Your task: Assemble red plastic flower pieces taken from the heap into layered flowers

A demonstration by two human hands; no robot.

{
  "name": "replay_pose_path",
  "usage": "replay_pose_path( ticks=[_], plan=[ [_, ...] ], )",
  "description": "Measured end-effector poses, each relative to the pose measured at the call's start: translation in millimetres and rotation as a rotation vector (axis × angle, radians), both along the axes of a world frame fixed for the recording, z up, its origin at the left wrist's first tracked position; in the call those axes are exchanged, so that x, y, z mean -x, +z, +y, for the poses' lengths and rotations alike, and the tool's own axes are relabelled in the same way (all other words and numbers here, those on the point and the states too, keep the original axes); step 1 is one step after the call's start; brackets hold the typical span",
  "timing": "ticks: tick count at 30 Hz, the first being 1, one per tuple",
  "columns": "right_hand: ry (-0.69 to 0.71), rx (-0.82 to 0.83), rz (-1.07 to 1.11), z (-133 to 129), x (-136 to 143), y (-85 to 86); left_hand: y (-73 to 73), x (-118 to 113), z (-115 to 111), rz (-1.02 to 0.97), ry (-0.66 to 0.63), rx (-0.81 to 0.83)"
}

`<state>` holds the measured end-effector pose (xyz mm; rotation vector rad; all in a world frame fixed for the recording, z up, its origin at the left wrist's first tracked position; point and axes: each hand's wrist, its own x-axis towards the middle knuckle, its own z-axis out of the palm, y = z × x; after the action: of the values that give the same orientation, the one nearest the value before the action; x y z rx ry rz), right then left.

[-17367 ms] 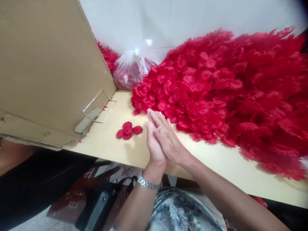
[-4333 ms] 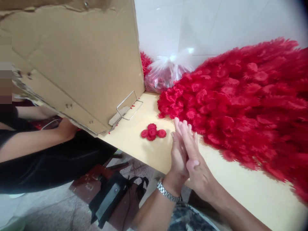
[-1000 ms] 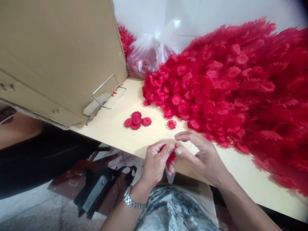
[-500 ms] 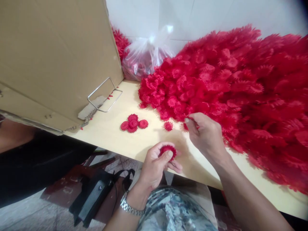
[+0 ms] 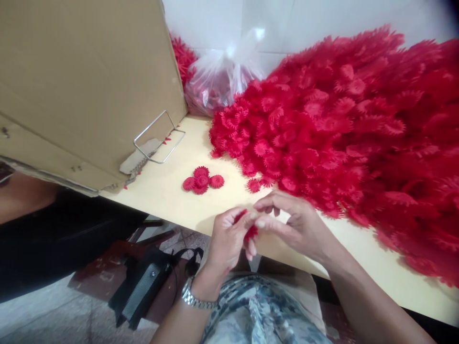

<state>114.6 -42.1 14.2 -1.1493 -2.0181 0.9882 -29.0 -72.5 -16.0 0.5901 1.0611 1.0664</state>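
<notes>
My left hand (image 5: 227,239), with a metal watch on its wrist, is closed on a red stack of toothed discs (image 5: 251,233) above the table's front edge. My right hand (image 5: 296,224) meets it from the right, its thumb and index fingertips at the stack; whether they pinch a piece is too small to tell. Several finished-looking red rosettes (image 5: 201,180) lie in a small cluster on the table. A single red disc (image 5: 253,185) lies behind my hands, beside a large pile of red toothed pieces (image 5: 322,124).
A cardboard box (image 5: 89,86) stands at the left, with a bent wire frame (image 5: 159,137) by its corner. Behind is a clear plastic bag (image 5: 215,88) of red pieces. A person's arm (image 5: 27,196) shows at far left. A black bag (image 5: 143,286) sits below the table.
My right hand has moved from the pile's edge leftward and down to the stack in my left hand. My left hand still holds the stack, now turned more edge-on.
</notes>
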Motion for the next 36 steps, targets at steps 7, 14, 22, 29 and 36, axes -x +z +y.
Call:
replay_pose_path(
  ticks=[7, 14, 22, 29, 36],
  plan=[
    [0.066, 0.026, -0.043, -2.3, 7.2, 0.2, -3.9, -2.1, -3.5, 0.035, -0.013, 0.038],
    [-0.157, 0.123, 0.101, 1.8, 13.3, -6.3, -2.5, 4.2, -4.4, 0.019, -0.011, 0.017],
    [-0.087, 0.281, 0.248, 16.3, 1.9, -4.9, 1.2, 11.1, -6.5, -0.045, 0.019, -0.057],
    [-0.042, 0.305, 0.294, 3.9, 11.2, -9.4, 1.4, 6.6, 1.3, 0.101, 0.037, -0.099],
    [0.102, 0.496, 0.487, -4.1, 10.7, -10.0, -3.6, 5.1, -1.9, 0.253, 0.042, -0.131]
  ],
)
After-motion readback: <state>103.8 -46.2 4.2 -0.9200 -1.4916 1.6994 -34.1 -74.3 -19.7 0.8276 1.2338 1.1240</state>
